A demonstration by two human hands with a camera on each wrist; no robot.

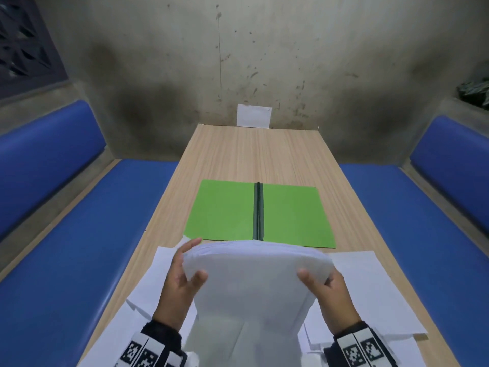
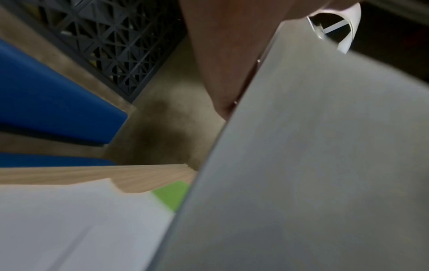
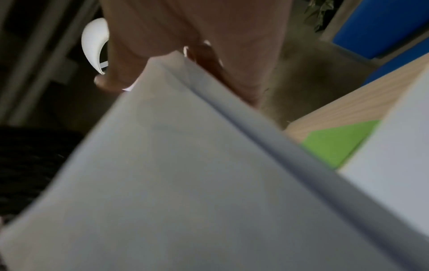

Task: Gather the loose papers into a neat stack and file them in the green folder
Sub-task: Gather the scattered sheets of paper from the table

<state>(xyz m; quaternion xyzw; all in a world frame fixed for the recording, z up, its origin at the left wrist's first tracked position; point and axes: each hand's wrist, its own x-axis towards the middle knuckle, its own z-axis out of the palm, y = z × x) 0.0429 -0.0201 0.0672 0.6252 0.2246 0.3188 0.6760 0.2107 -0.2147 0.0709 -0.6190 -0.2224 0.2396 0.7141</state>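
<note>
Head view shows both hands raised above the near end of a long pale wood-grain table [image 1: 254, 154], holding a bowed stack of white paper sheets [image 1: 254, 282] between them. The left hand [image 1: 180, 282] grips the stack's left edge, thumb on the near face and fingers curled over the top corner; the right hand [image 1: 328, 290] grips the right edge the same way. The stack's top edge curves away from the person. Just beyond it, a bright green card folder [image 1: 225, 210] lies open and flat on the table, its dark spine running down the middle. More loose white sheets [image 1: 370, 287] lie on the table beneath and beside the hands. Blue padded benches [image 1: 66, 247] flank the table.
</note>
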